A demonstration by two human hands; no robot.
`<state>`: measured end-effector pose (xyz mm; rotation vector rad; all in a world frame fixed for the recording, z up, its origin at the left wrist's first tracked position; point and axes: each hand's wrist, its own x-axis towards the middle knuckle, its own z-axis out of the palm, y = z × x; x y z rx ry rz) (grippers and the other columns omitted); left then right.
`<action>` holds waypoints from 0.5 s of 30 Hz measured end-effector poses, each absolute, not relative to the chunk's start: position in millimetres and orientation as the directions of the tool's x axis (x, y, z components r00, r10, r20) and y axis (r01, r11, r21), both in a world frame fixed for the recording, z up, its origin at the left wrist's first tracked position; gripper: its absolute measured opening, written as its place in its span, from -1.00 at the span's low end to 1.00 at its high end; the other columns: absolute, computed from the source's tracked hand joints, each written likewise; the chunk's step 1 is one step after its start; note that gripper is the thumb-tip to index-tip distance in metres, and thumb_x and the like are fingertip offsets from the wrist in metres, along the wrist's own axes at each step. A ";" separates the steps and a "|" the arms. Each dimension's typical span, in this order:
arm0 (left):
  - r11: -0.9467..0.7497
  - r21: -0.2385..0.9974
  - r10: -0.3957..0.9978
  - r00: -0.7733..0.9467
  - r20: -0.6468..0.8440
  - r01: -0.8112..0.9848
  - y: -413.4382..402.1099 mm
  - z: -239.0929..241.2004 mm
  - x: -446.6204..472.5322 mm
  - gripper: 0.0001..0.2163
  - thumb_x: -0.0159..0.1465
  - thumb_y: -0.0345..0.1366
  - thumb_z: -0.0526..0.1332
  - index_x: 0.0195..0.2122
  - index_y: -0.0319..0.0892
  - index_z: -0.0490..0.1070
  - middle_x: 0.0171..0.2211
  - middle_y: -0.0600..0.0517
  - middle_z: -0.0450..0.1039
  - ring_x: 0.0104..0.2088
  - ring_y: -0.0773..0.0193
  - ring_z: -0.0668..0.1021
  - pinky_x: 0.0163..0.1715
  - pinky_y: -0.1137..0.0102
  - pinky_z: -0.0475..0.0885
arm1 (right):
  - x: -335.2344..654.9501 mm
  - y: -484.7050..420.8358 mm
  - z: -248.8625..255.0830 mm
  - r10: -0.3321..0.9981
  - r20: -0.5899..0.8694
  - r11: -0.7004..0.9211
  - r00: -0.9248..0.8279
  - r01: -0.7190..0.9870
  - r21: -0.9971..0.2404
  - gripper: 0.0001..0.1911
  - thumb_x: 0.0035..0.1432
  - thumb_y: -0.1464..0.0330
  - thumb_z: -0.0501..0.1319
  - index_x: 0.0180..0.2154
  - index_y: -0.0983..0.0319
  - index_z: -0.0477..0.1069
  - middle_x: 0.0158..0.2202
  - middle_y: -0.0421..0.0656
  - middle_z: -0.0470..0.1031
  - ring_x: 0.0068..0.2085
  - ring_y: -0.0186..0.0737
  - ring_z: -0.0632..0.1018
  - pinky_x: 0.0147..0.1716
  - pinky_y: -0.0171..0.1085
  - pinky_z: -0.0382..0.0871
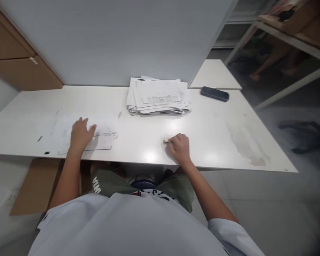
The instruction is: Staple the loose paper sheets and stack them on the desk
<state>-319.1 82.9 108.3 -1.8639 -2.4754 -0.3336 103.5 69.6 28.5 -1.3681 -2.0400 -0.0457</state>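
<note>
In right grip point(180, 147), pale block point(165, 140) leftward

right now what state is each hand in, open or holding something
Left hand: open, over the printed paper.
Right hand: closed, holding a small pale block.

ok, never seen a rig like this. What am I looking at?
There's no machine: one camera, worn on the head of a person, looks forward and down at that person's two bare hands. On the white table lie a stack of papers, a dark oblong object to its right, and, at left, paper with dark lines. The left hand, spread open, is over that paper; contact is hard to judge. The right hand holds a small pale piece, too covered to identify.
</note>
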 end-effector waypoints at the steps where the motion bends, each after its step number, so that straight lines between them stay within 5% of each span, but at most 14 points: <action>1: 0.293 0.115 0.953 -0.299 0.042 0.949 67.6 93.8 -328.8 -0.35 0.34 -0.07 0.08 0.29 -0.49 0.11 0.34 -0.37 0.02 0.35 -0.18 0.09 0.29 -0.01 0.05 | 104.4 69.1 27.2 0.809 0.543 0.451 -0.226 0.831 -0.325 -0.88 0.16 0.40 0.11 -0.39 0.21 0.40 -0.38 -0.08 0.36 -0.26 -0.06 0.34 -0.26 -0.15 0.14; 4: 0.212 0.038 0.976 -0.210 -0.059 0.976 38.3 59.8 -336.4 -0.27 0.31 0.03 0.09 0.36 -0.38 0.00 0.39 -0.29 -0.08 0.38 -0.21 0.00 0.30 -0.05 0.00 | 106.8 67.9 23.0 0.809 0.547 0.450 -0.217 0.827 -0.338 -0.89 0.16 0.39 0.11 -0.38 0.21 0.40 -0.38 -0.08 0.38 -0.26 -0.06 0.36 -0.25 -0.15 0.14; 8: 0.126 0.031 0.984 -0.129 0.123 0.992 31.3 48.0 -328.1 -0.42 0.35 -0.02 0.03 0.30 -0.26 0.18 0.30 -0.24 0.16 0.27 -0.16 0.22 0.20 0.01 0.19 | 108.4 65.2 19.1 0.786 0.588 0.453 -0.191 0.826 -0.337 -0.90 0.14 0.39 0.12 -0.39 0.21 0.38 -0.38 -0.07 0.38 -0.27 -0.06 0.37 -0.24 -0.14 0.17; 12: -0.106 0.115 0.980 0.084 0.182 0.988 28.9 50.9 -321.8 -0.62 0.36 -0.22 0.02 0.12 -0.18 0.42 0.03 -0.18 0.44 0.02 -0.02 0.43 0.01 0.10 0.37 | 108.6 61.2 16.0 0.768 0.613 0.442 -0.187 0.848 -0.294 -0.89 0.14 0.38 0.13 -0.40 0.21 0.39 -0.40 -0.07 0.39 -0.29 -0.06 0.39 -0.25 -0.14 0.20; 15: -0.350 0.234 0.933 0.316 0.170 0.907 25.8 50.0 -317.6 -0.68 0.36 -0.19 0.04 -0.01 -0.11 0.52 -0.04 -0.09 0.50 -0.04 0.09 0.48 0.04 0.16 0.37 | 107.9 60.7 15.4 0.758 0.620 0.448 -0.203 0.853 -0.268 -0.89 0.15 0.39 0.12 -0.38 0.22 0.41 -0.37 -0.05 0.43 -0.27 -0.07 0.41 -0.23 -0.14 0.22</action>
